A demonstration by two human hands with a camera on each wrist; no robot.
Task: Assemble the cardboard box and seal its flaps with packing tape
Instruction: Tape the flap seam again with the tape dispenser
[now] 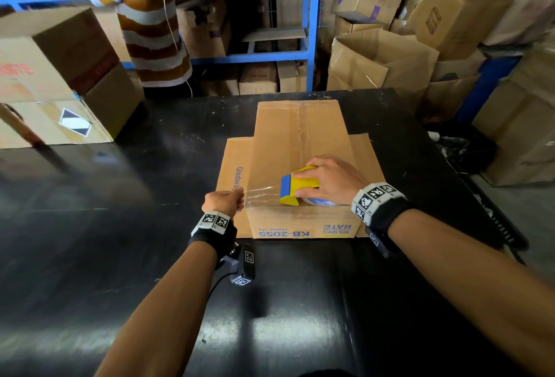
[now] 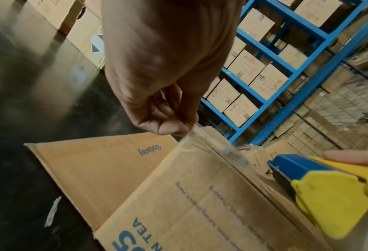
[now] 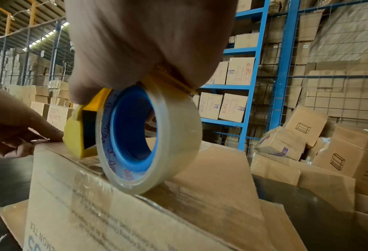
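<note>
Now the left hand (image 1: 224, 201) pinches the tape (image 1: 260, 192) end at the box's (image 1: 295, 148) near-left corner; the right hand (image 1: 333, 180) grips the dispenser (image 1: 298, 186) just right, the strip running crosswise along the near edge.

The left hand (image 2: 157, 95) pinches clear tape (image 2: 202, 137) at the corner of the cardboard box (image 2: 178, 203), beside a yellow-and-blue tape dispenser (image 2: 320, 191).
</note>
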